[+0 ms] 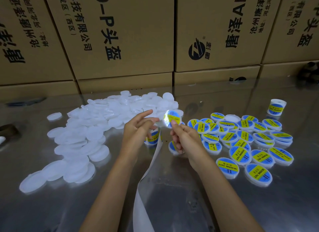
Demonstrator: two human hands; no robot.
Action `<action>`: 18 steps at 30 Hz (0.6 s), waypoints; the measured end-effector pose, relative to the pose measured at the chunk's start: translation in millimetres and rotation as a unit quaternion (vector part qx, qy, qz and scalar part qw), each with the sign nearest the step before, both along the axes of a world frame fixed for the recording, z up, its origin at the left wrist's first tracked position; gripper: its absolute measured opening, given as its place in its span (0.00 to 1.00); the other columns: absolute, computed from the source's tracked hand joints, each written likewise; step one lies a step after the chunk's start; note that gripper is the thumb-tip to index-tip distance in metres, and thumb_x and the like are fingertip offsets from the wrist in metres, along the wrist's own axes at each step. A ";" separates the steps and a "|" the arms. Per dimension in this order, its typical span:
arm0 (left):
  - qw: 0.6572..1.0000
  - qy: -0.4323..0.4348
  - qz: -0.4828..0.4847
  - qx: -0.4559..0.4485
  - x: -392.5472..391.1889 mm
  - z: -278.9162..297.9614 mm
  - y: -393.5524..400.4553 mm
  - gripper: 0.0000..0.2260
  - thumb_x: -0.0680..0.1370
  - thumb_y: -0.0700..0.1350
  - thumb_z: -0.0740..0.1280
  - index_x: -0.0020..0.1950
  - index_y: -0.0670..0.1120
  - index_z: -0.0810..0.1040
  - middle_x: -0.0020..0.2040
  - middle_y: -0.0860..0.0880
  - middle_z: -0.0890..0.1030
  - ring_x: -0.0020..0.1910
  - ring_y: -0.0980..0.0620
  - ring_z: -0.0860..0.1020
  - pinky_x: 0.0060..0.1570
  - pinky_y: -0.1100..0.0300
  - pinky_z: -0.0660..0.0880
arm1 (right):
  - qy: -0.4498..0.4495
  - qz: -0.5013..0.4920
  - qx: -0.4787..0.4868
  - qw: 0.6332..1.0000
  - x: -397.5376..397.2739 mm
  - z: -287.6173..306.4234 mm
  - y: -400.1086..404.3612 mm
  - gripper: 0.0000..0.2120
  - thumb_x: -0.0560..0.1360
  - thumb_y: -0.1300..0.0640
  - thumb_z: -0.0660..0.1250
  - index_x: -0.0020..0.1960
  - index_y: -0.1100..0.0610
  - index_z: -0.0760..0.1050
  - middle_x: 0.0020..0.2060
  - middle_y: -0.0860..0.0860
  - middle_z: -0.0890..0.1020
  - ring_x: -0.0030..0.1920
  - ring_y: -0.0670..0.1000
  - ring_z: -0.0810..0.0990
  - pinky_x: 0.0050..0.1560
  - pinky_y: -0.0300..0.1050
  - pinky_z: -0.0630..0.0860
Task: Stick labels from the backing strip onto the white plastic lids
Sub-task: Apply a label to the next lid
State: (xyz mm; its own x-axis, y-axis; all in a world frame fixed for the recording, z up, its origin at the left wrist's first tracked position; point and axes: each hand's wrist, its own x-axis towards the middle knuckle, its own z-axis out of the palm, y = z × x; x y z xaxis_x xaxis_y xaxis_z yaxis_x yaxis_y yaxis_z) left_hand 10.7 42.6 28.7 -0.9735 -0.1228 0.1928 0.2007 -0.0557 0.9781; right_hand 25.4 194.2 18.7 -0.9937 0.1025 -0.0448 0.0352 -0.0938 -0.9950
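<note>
Label [172,118]: light, limp, tacky; take by edge
Right hand [183,138] grip: pinches label, 12 o'clock
Left hand [138,128] grip: fingers straight, empty

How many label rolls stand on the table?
2. One label roll stands alone at the far right; the other sits partly hidden beneath the left hand, its backing strip trailing toward the viewer.

R hand [183,138]: pinches labelled lid [172,118], raised
L hand [138,128]: fingers straight, over label roll [153,136]
Backing strip [146,176]: trails twd viewer
</note>
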 end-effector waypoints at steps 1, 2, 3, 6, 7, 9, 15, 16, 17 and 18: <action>1.000 0.004 0.023 -0.001 -1.2 -0.2 -2.1 0.13 0.78 0.38 0.65 0.57 0.52 0.83 0.45 0.52 0.87 0.38 0.55 0.82 0.38 0.60 0.77 | 0.005 -0.026 -0.029 0.999 -1.6 0.4 2.3 0.19 0.80 0.45 0.65 0.36 0.56 0.73 0.24 0.47 0.70 0.21 0.45 0.64 0.21 0.36 0.60; 0.999 0.005 0.049 -0.001 -2.7 -0.8 -4.4 0.13 0.78 0.36 0.63 0.55 0.50 0.83 0.44 0.53 0.87 0.37 0.57 0.82 0.36 0.62 0.77 | 0.008 -0.051 -0.063 0.997 -3.6 0.7 4.8 0.18 0.81 0.46 0.64 0.36 0.56 0.73 0.24 0.47 0.71 0.21 0.45 0.64 0.21 0.36 0.60; 0.997 0.001 0.075 0.001 -4.4 -1.8 -6.8 0.14 0.78 0.35 0.62 0.54 0.49 0.83 0.41 0.54 0.86 0.36 0.58 0.81 0.33 0.65 0.76 | 0.006 -0.073 -0.104 0.992 -5.1 0.6 7.5 0.18 0.81 0.47 0.63 0.37 0.56 0.73 0.25 0.47 0.71 0.21 0.45 0.65 0.21 0.36 0.61; 0.991 -0.019 0.136 0.004 -8.9 -6.2 -13.4 0.17 0.79 0.33 0.58 0.48 0.50 0.83 0.37 0.55 0.85 0.33 0.59 0.80 0.29 0.67 0.74 | -0.035 -0.109 -0.256 0.960 -9.0 -1.3 15.1 0.17 0.83 0.48 0.59 0.41 0.56 0.74 0.28 0.49 0.74 0.21 0.45 0.66 0.21 0.35 0.63; 0.989 -0.027 0.148 -0.001 -10.0 -7.6 -15.3 0.17 0.79 0.33 0.58 0.47 0.51 0.82 0.36 0.56 0.84 0.32 0.61 0.80 0.29 0.67 0.74 | -0.049 -0.115 -0.297 0.947 -9.6 -2.5 16.7 0.16 0.84 0.49 0.58 0.43 0.57 0.74 0.30 0.49 0.74 0.23 0.45 0.66 0.21 0.35 0.64; 0.986 -0.043 0.161 -0.009 -12.1 -10.1 -17.6 0.18 0.79 0.34 0.57 0.46 0.53 0.81 0.37 0.56 0.84 0.32 0.62 0.79 0.32 0.64 0.74 | -0.070 -0.126 -0.343 0.928 -10.4 -4.5 19.0 0.15 0.84 0.50 0.56 0.46 0.58 0.75 0.34 0.50 0.74 0.27 0.46 0.65 0.24 0.36 0.65; 0.983 -0.073 0.166 -0.019 -15.7 -15.7 -17.2 0.13 0.79 0.34 0.62 0.47 0.50 0.82 0.38 0.57 0.83 0.29 0.64 0.78 0.26 0.68 0.74 | -0.076 -0.163 -0.383 0.906 -11.5 -6.3 21.9 0.07 0.83 0.58 0.58 0.51 0.57 0.73 0.38 0.51 0.75 0.30 0.47 0.65 0.28 0.38 0.67; 0.984 -0.073 0.164 -0.017 -15.9 -15.8 -17.2 0.12 0.79 0.34 0.63 0.47 0.49 0.82 0.39 0.56 0.83 0.28 0.64 0.79 0.26 0.69 0.74 | -0.074 -0.162 -0.381 0.907 -11.4 -6.7 22.3 0.05 0.83 0.58 0.58 0.52 0.57 0.72 0.38 0.51 0.76 0.29 0.47 0.66 0.27 0.38 0.68; 0.985 -0.072 0.159 -0.012 -15.9 -15.8 -16.8 0.12 0.79 0.34 0.63 0.48 0.49 0.82 0.39 0.55 0.83 0.28 0.64 0.79 0.25 0.68 0.74 | -0.072 -0.159 -0.380 0.908 -11.2 -6.9 22.6 0.04 0.82 0.59 0.59 0.53 0.57 0.71 0.39 0.51 0.77 0.29 0.47 0.66 0.26 0.38 0.68; 0.985 -0.072 0.155 -0.009 -15.8 -15.7 -16.1 0.11 0.78 0.34 0.64 0.49 0.47 0.83 0.39 0.54 0.83 0.29 0.62 0.80 0.26 0.68 0.75 | -0.071 -0.157 -0.377 0.910 -10.9 -7.2 23.0 0.04 0.82 0.58 0.59 0.54 0.57 0.71 0.40 0.52 0.78 0.30 0.47 0.66 0.27 0.38 0.69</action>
State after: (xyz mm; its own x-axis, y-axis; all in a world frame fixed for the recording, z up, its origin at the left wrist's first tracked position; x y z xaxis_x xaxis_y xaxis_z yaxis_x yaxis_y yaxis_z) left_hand -5.1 26.5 13.0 -0.9073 -0.4162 0.0599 0.0639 0.0045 0.9979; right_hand 14.5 217.2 11.5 -0.8996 0.2664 -0.3459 0.0125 -0.7762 -0.6303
